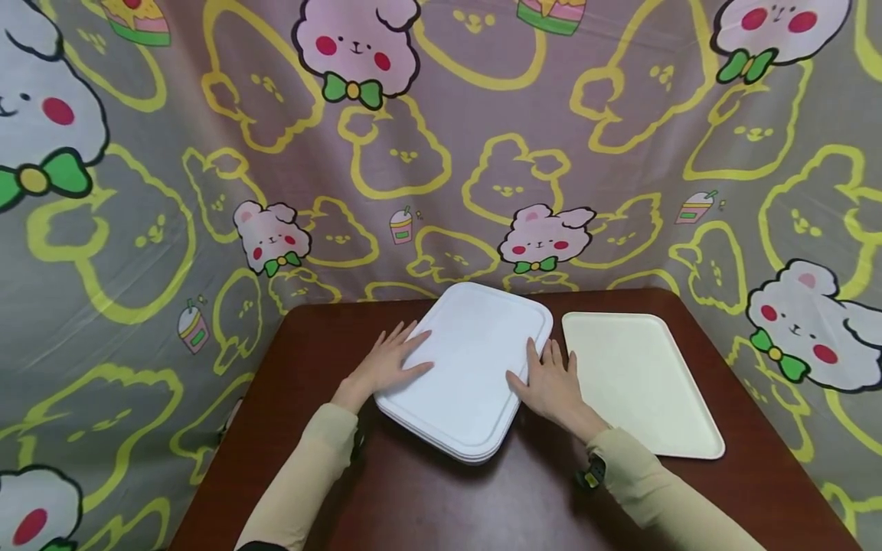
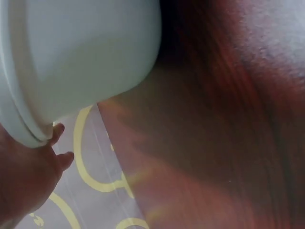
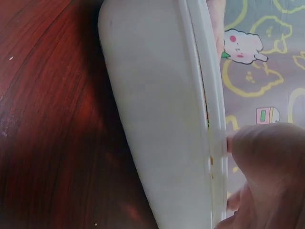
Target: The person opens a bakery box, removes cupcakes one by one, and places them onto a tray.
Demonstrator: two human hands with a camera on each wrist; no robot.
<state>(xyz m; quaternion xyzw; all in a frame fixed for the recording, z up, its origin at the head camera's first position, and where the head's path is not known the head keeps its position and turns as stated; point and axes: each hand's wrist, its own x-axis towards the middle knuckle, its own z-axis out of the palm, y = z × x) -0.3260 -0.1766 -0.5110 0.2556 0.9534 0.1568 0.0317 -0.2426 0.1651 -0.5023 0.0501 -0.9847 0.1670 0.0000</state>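
A white lidded plastic box [image 1: 462, 363] stands on the table, turned at a slant. In the head view my left hand [image 1: 383, 366] lies at the lid's left edge, fingers spread, thumb over the top. On the opposite side my right hand [image 1: 551, 384] touches the lid's right edge with fingers extended. The left wrist view shows the box's smooth side wall [image 2: 90, 52] below the lid rim, fingertips at that rim. Seen from the right wrist, a thin gap under the lid [image 3: 217, 105] lets specks of colour show; the contents are otherwise hidden.
A cream rectangular tray [image 1: 634, 383] lies flat to the right of the box, close to my right forearm. The dark red-brown wooden table [image 1: 427, 505] ends at a cartoon-print cloth [image 1: 441, 138] hanging behind and at both sides. Each wrist wears a dark strapped device.
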